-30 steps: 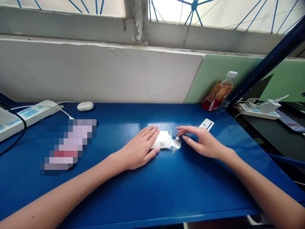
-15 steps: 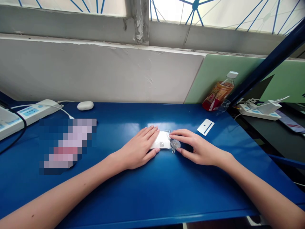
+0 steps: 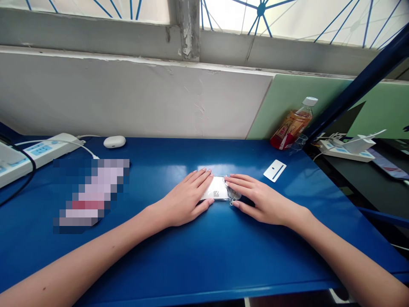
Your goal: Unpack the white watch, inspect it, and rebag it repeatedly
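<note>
A flat white packet (image 3: pixel 219 189) in clear plastic, with a small square printed code, lies on the blue desk. My left hand (image 3: pixel 185 198) rests flat over its left part, fingers stretched out and thumb along the lower edge. At the packet's right end is a small clear round piece (image 3: pixel 235 194) with a short chain, partly hidden by fingers. My right hand (image 3: pixel 262 198) lies over this piece, fingers extended and thumb apart, fingertips at the packet's right edge. Whether it presses on the packet or only on the clear piece, I cannot tell.
A white card (image 3: pixel 275 170) lies right of my right hand. Behind it a drink bottle (image 3: pixel 292 125) leans against the blue post. On the left are a blurred-out phone-shaped object (image 3: pixel 99 187), a white earbud case (image 3: pixel 114 142) and a power strip (image 3: pixel 41 151) with cables.
My right hand has shifted slightly left and flattened, covering more of the clear round piece and its chain. My left hand stays in place on the packet.
</note>
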`<control>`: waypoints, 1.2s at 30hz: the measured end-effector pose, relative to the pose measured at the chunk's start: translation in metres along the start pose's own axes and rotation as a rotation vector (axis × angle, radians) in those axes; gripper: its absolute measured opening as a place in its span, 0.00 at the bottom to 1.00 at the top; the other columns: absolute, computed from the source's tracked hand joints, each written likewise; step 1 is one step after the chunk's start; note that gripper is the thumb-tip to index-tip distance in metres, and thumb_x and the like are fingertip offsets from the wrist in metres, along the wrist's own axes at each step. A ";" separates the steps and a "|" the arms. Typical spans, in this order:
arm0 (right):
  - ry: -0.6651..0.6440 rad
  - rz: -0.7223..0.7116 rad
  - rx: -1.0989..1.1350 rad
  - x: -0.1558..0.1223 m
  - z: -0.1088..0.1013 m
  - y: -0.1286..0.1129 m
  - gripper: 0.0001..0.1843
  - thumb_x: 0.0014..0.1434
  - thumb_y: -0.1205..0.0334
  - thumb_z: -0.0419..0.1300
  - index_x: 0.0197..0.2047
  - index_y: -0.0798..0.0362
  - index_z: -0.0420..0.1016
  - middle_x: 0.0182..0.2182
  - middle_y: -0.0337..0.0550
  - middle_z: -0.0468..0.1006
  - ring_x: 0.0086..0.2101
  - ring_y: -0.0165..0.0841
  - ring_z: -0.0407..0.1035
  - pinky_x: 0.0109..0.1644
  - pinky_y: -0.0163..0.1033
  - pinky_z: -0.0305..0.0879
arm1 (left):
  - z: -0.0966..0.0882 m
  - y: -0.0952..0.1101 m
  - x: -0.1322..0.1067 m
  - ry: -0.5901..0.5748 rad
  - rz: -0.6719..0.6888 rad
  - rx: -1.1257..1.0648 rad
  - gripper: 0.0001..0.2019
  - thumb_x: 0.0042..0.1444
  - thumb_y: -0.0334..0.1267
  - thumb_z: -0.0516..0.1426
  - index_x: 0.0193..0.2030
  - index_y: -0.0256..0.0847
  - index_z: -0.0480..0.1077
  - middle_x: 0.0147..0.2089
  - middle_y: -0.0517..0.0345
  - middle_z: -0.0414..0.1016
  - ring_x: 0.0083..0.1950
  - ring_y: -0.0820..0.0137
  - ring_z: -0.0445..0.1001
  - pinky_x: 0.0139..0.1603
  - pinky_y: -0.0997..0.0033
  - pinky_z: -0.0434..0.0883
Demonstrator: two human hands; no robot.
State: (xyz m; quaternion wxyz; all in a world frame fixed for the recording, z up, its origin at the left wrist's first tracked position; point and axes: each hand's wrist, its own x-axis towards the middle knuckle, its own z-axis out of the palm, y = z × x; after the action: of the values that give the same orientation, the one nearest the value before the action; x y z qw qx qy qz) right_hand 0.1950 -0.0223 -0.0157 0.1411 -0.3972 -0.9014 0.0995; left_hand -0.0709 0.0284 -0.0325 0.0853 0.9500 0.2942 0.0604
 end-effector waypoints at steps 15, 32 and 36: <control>0.058 -0.035 -0.176 0.002 0.008 -0.013 0.28 0.69 0.52 0.52 0.65 0.62 0.66 0.63 0.63 0.69 0.63 0.53 0.63 0.66 0.62 0.61 | -0.001 0.003 0.001 -0.001 0.002 0.015 0.30 0.71 0.49 0.44 0.72 0.30 0.52 0.74 0.39 0.52 0.76 0.53 0.48 0.73 0.50 0.52; 0.068 -0.158 -0.220 0.009 0.005 -0.013 0.24 0.69 0.57 0.53 0.62 0.66 0.67 0.70 0.69 0.53 0.68 0.52 0.51 0.69 0.61 0.57 | 0.001 0.003 0.002 0.014 0.027 0.008 0.29 0.71 0.47 0.44 0.72 0.31 0.52 0.74 0.39 0.52 0.76 0.54 0.47 0.73 0.51 0.51; 0.097 -0.146 -0.185 0.011 0.005 -0.013 0.21 0.69 0.59 0.52 0.58 0.62 0.72 0.70 0.64 0.55 0.66 0.52 0.57 0.67 0.60 0.61 | 0.001 0.003 0.002 0.016 0.030 0.000 0.29 0.71 0.47 0.44 0.72 0.31 0.51 0.74 0.39 0.53 0.75 0.53 0.49 0.73 0.50 0.52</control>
State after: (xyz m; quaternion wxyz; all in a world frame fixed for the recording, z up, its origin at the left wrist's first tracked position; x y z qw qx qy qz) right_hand 0.1774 -0.0229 -0.0149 0.1542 -0.3460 -0.9254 -0.0137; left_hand -0.0673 0.0273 -0.0324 0.0820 0.9537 0.2808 0.0693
